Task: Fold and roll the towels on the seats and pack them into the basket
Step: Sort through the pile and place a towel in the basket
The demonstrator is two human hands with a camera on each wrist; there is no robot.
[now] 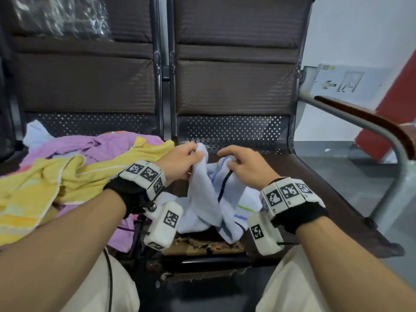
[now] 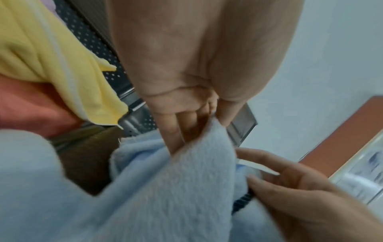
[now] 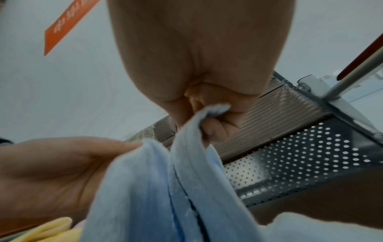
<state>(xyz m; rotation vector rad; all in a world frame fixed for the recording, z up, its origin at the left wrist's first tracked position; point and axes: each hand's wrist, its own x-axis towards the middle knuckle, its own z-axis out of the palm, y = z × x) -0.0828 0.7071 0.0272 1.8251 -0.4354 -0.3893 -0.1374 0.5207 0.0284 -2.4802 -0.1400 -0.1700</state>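
Above the brown seat [image 1: 304, 176], left hand [image 1: 180, 162] and right hand [image 1: 244, 164] each pinch the pale-blue striped towel [image 1: 209, 199]; only the head view shows the yellow towel [image 1: 45, 183] heaped alongside.

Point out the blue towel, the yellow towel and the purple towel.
blue towel [image 1: 202, 199]: head view, hanging middle.
yellow towel [image 1: 33, 188]: head view, bunched left part.
purple towel [image 1: 108, 143]: head view, top fold.

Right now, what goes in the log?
left hand grips blue towel | right hand grips it too | unfolded | basket unseen
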